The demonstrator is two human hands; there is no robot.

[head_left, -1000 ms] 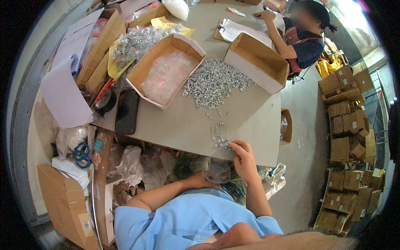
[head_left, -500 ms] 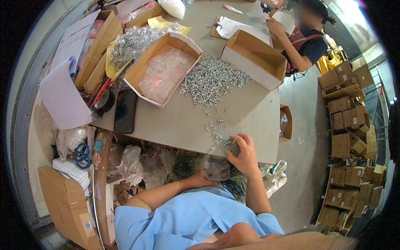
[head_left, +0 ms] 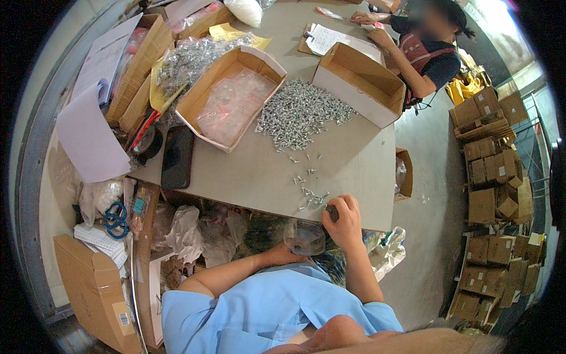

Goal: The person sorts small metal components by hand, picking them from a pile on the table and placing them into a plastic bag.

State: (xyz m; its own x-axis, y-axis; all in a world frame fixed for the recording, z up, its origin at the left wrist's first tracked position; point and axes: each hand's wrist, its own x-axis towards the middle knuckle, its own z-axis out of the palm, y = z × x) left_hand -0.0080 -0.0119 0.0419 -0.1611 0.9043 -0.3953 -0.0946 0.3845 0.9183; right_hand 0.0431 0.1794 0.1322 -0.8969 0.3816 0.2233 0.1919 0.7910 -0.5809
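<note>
My right hand (head_left: pixel 344 219) rests at the near edge of the grey table (head_left: pixel 247 177), fingers curled over a few small silver screws (head_left: pixel 312 196). Just below the table edge my left hand (head_left: pixel 282 255) holds a small clear plastic bag (head_left: pixel 303 237) open beside my right hand. A large heap of the same silver screws (head_left: pixel 300 113) lies mid-table, with a thin trail of loose ones leading toward my right hand.
An open cardboard box of clear bags (head_left: pixel 231 100) and an empty white box (head_left: pixel 359 82) flank the heap. A black phone (head_left: pixel 177 157) lies at left. A person (head_left: pixel 421 53) works at the far end. Cartons (head_left: pixel 492 177) stack at right.
My right hand has slid a little to the right along the table edge and closed over screws; the plastic bag has come up beside it.
</note>
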